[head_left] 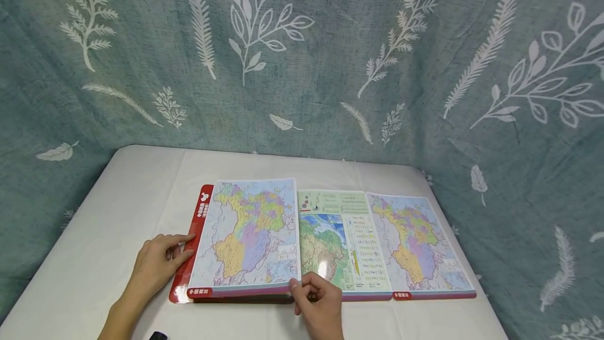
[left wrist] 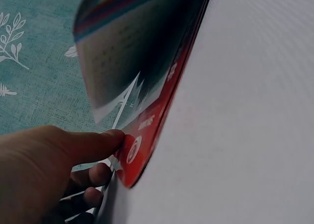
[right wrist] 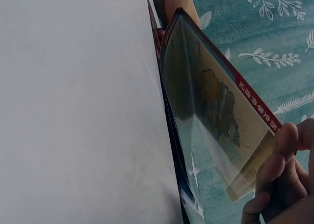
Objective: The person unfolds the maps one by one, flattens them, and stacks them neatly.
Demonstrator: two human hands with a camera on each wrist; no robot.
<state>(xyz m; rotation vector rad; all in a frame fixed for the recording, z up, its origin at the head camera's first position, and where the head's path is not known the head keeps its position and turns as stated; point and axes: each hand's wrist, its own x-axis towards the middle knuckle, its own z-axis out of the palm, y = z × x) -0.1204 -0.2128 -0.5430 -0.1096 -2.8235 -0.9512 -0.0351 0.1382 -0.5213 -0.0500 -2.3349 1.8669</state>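
A colourful map sheet lies over a red-edged sheet, whose red strip with white lettering shows along its left side. Two fingertips of my left hand rest on that strip; in the left wrist view its thumb presses near the corner and other fingers curl beside the edge. My right hand pinches the near right corner of the map sheet. That corner is raised, and the right wrist view shows the printed underside of the lifted sheet.
A green physical map lies in the middle, partly covered by the pinched sheet. Right of it lies another colourful map. All rest on a white-covered table before a leaf-patterned green curtain. A small dark object shows at the near edge.
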